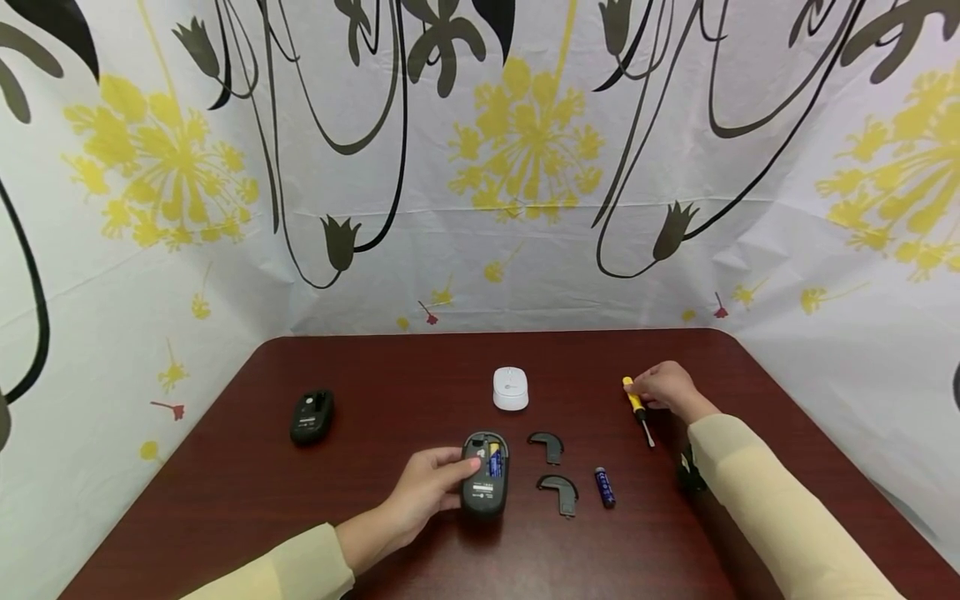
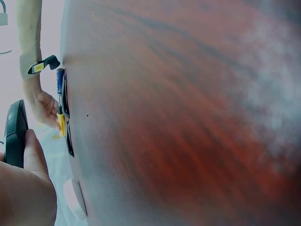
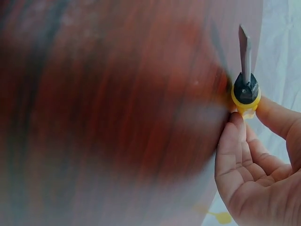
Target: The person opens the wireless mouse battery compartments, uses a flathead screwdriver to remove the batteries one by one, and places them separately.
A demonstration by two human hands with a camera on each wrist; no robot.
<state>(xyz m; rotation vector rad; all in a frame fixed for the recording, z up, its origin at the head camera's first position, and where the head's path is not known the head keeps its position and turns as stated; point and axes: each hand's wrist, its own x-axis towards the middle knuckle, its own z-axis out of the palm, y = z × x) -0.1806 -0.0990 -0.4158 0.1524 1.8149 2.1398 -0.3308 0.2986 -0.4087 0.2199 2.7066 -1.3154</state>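
My left hand (image 1: 423,496) grips a black computer mouse (image 1: 484,496), underside up, near the table's front middle. Its battery bay is uncovered and a blue battery (image 1: 494,460) shows inside. Out to the right, my right hand (image 1: 669,390) pinches a yellow-handled screwdriver (image 1: 635,400) between thumb and fingers. In the right wrist view the screwdriver's metal blade (image 3: 245,54) points away from the fingers; whether it touches the table I cannot tell. Two dark curved covers (image 1: 549,447) (image 1: 561,493) lie right of the mouse, with a loose blue battery (image 1: 604,488) beside them.
A small white rounded device (image 1: 510,389) stands behind the held mouse. Toward the back left lies a second black mouse (image 1: 311,417). The dark red wooden table (image 1: 390,375) has rounded back corners, and a flower-patterned cloth (image 1: 480,275) hangs behind it.
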